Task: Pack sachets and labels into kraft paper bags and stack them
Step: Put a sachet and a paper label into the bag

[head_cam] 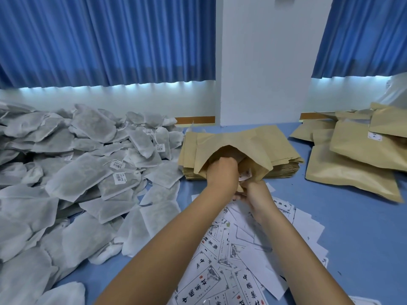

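Blue table (334, 216), left hand (221, 171) inside kraft bag (253, 137), right hand (255, 194) pinching it

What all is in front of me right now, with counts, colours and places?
sachets: a pile too big to count, white-grey, left side of the table
flat bags: one stack, brown, centre back
open bag: one, brown, on the stack, mouth towards the person
filled bags: several, brown, heaped at the right
labels: many, white with black print, scattered near the front
table: one, blue
curtains: two, blue, at the back
wall: white, between the curtains
left hand: in the open bag's mouth, fingers curled, what they hold is hidden
right hand: pinches the open bag's near lip
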{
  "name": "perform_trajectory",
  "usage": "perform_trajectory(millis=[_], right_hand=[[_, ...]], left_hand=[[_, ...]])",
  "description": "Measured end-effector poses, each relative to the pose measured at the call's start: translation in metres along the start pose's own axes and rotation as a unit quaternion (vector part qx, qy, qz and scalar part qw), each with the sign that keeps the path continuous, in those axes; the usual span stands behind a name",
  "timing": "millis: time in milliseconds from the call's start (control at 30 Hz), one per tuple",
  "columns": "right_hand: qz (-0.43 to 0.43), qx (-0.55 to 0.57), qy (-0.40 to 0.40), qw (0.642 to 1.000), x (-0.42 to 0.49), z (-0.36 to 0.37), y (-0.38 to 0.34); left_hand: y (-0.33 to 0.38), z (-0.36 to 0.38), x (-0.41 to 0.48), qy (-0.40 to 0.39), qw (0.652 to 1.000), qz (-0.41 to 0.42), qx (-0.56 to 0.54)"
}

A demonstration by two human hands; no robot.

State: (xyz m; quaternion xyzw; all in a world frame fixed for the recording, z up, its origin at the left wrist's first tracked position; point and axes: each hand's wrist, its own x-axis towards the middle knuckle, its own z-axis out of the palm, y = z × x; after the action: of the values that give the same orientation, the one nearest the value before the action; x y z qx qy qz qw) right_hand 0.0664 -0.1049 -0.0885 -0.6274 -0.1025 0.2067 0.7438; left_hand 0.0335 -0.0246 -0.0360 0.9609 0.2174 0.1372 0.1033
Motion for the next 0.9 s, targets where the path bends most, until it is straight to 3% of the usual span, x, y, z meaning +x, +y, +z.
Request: perform_trajectory(millis=[100, 200, 367, 467, 667, 900], right_hand=[[0.007, 0.022, -0.011, 1.000, 0.001, -0.003, -0.003], [0.006, 0.019, -0.025, 0.999, 0.001, -0.005, -0.006], [0.014, 0.030, -0.019, 0.999, 0.001, -0.003, -0.005], [0.028, 0.046, -0.027, 0.998, -0.001, 0.000, -0.004], [0.045, 0.047, -0.040, 0.997, -0.004, -0.001, -0.006], [0.033, 0.067, -0.062, 0.995, -0.009, 0.007, -0.005]], left_hand=[[-0.003, -0.001, 0.007, -0.051, 0.999, -0.012, -0.001], [-0.006, 0.002, 0.001, -0.082, 0.991, 0.004, 0.107], [-0.002, 0.005, -0.002, -0.034, 0.986, -0.005, 0.161], [-0.004, 0.000, 0.005, 0.000, 0.994, -0.006, 0.112], [-0.003, -0.006, 0.011, -0.100, 0.995, 0.021, 0.002], [-0.012, -0.011, 0.005, -0.022, 1.000, 0.001, 0.018]])
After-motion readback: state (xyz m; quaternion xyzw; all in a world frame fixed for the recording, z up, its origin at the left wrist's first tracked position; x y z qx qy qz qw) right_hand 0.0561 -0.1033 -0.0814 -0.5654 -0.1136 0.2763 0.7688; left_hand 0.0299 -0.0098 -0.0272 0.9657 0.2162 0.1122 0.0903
